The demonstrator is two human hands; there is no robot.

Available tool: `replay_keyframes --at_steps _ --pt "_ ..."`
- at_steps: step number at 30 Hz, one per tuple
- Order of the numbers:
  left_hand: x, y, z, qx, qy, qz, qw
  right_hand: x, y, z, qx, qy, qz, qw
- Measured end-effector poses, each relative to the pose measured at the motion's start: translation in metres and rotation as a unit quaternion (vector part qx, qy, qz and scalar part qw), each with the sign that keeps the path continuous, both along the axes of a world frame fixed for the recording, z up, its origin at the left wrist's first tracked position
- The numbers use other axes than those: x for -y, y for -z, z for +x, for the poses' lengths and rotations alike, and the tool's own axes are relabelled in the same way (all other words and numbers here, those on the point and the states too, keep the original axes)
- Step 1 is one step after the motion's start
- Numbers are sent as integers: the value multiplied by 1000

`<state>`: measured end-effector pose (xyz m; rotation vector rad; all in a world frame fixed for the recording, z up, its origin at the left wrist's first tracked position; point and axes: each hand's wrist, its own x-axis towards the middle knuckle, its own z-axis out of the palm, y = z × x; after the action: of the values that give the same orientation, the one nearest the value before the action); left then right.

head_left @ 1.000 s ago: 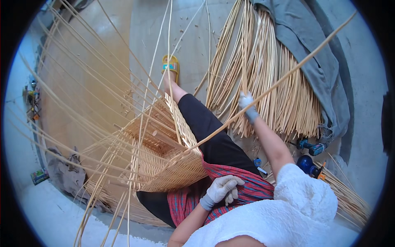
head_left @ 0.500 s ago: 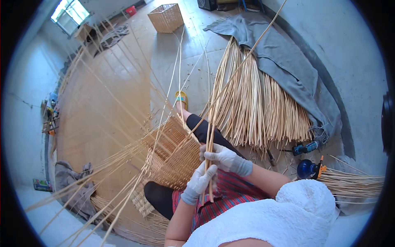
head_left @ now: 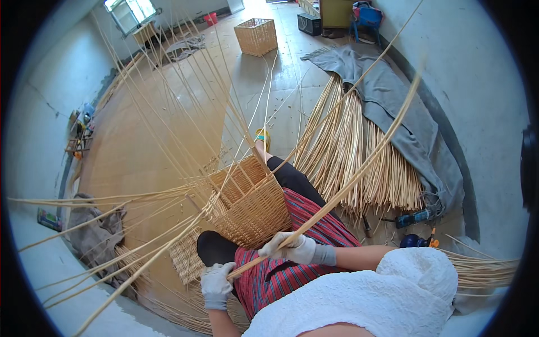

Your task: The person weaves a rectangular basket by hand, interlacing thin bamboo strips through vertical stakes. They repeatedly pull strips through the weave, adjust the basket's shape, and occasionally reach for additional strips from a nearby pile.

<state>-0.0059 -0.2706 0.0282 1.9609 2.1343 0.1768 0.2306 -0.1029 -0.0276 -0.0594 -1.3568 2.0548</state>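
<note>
Both of my hands wear whitish gloves. My right hand (head_left: 292, 248) is closed round a small bundle of pale wicker rods (head_left: 342, 195), which slants up to the far right over my lap. At the lower end of that bundle my left hand (head_left: 217, 283) is closed on the butts; its fingertips are partly hidden. A half-woven wicker basket (head_left: 255, 210) leans between my legs, just beyond my hands. Long loose stakes (head_left: 168, 92) spread from it to the far left and to the near left. A flat woven wicker piece (head_left: 188, 255) lies left of my knee.
On the right, a large pile of rods (head_left: 359, 157) lies partly under a grey cloth (head_left: 407, 121). A blue power tool (head_left: 412, 218) and a dark blue round container (head_left: 415, 241) sit near it. A finished-looking basket (head_left: 256, 38) stands far off. More rods (head_left: 483, 264) lie at right.
The rods have swung from nearly upright to a slant toward the far right. My left hand has moved left and nearer, my right hand nearer. The view has tilted up slightly.
</note>
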Motion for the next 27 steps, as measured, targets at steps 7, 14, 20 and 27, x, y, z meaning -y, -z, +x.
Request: replay_keyframes --at_steps 7,14,20,27 --pt "-46 -26 45 242 -28 181 953 9 -28 -8 29 122 48 991" --pt "-84 1 25 257 -45 216 941 -3 -14 3 243 121 -136 953" --pt "-46 28 -30 169 -3 76 983 -33 -61 25 168 -14 239 956" --pt "7 43 -37 213 -112 -44 970 -173 -52 10 155 329 5 931"
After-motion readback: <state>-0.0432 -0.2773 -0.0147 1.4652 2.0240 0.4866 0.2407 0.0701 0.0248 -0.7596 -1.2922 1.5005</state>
